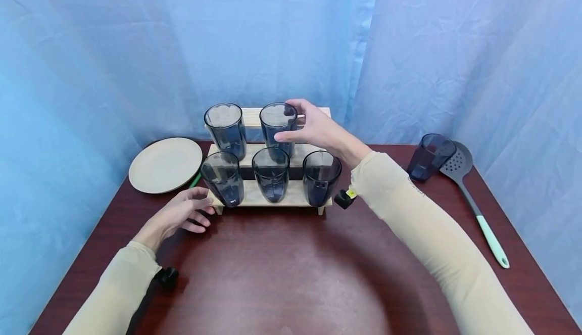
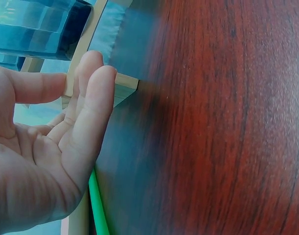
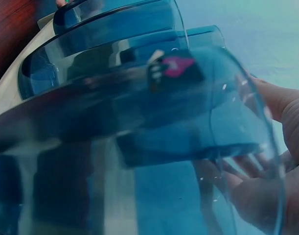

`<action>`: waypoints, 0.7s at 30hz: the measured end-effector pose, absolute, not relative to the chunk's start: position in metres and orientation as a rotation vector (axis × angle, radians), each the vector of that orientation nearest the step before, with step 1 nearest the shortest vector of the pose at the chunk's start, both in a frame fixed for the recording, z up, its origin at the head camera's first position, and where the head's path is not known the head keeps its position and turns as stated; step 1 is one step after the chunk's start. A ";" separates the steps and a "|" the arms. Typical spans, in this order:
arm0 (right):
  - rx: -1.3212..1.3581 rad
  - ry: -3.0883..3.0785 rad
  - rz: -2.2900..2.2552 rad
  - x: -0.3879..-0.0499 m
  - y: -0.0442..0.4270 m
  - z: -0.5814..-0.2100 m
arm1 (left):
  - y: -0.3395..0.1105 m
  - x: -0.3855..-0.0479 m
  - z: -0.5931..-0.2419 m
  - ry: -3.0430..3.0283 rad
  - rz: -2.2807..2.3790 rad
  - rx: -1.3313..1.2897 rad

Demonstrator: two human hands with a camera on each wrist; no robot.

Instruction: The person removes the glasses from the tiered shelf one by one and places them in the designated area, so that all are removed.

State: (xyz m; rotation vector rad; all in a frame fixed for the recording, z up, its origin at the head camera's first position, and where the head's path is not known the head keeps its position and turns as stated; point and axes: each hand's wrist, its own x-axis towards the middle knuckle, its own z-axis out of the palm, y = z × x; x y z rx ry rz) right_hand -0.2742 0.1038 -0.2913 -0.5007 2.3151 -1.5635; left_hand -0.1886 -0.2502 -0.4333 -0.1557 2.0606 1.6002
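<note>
Blue curtain point(image 1: 273, 37) filled frame top. Right hand point(image 1: 316, 127) pinched back-row glass point(image 1: 274, 127), frame centre; left hand point(image 1: 182, 211), fingers loose, touched wooden rack point(image 1: 296, 197), left of centre.

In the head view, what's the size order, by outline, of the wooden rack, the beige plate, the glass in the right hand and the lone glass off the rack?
1. Wooden rack
2. Beige plate
3. Glass in the right hand, lone glass: too alike to rank
</note>
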 end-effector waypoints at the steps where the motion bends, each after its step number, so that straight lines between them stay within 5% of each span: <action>1: -0.503 2.312 -1.572 -0.275 0.104 -0.292 | -0.250 -0.189 -0.433 2.059 1.602 -0.158; 21: -0.543 2.320 -1.564 -0.277 0.102 -0.293 | -0.251 -0.186 -0.433 2.064 1.604 -0.163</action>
